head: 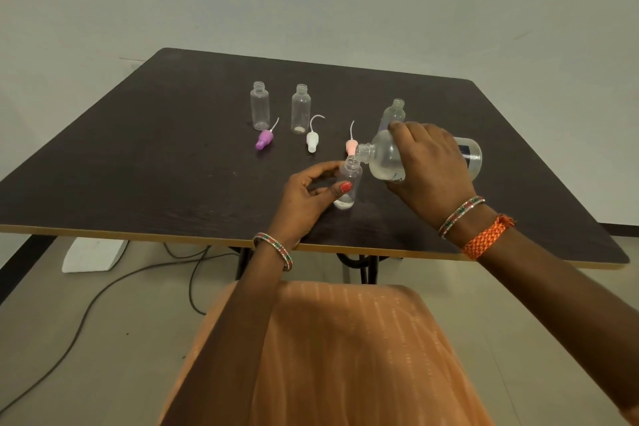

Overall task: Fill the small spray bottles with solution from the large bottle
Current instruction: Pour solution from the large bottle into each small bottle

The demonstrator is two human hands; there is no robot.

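Pour step under way. Left hand fingers pinch small spray bottle upright near bench front edge. Right hand fingers wrap tilted large bottle, its mouth touching the small neck. Next: steady trickle, stop before overflow. Farther back: three open empties, three loose spray caps.
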